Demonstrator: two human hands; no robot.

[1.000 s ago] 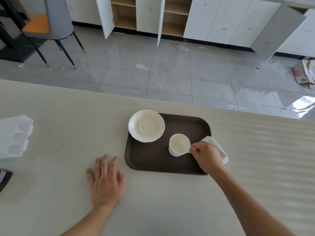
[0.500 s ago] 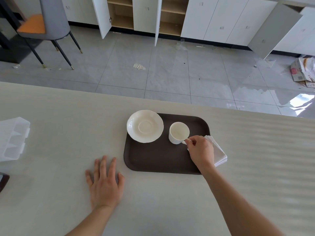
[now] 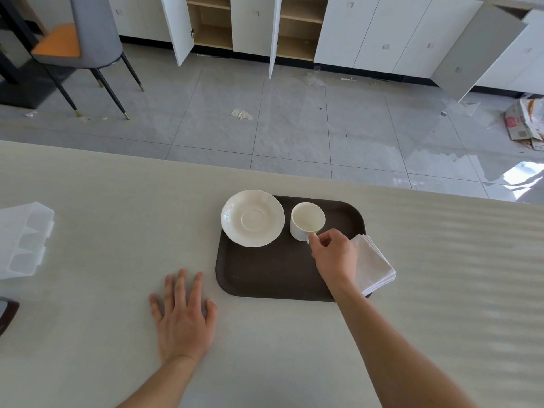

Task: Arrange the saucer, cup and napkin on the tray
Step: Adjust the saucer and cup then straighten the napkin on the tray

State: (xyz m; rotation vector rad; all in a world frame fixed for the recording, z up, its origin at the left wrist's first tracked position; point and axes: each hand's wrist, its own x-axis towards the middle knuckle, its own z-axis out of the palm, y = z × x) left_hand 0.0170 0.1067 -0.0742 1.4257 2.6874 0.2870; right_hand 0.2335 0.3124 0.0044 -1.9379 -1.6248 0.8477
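Note:
A dark brown tray (image 3: 265,275) lies on the pale table. A white saucer (image 3: 252,217) sits on the tray's far left corner, overhanging its edge a little. Just right of the saucer stands a white cup (image 3: 306,220), upright and empty. My right hand (image 3: 334,257) pinches the cup's handle at its near side. A folded white napkin (image 3: 374,265) rests on the tray's right edge, partly behind that hand. My left hand (image 3: 182,316) lies flat on the table, fingers spread, left of the tray's near corner.
A clear plastic organiser (image 3: 23,240) sits at the table's left edge, with a dark object (image 3: 7,315) below it. Beyond the table's far edge are a tiled floor, a grey chair (image 3: 88,39) and white cabinets with open doors.
My right hand has carried the cup by its handle from the tray's middle toward the far side, beside the saucer. My left hand has stayed flat on the table.

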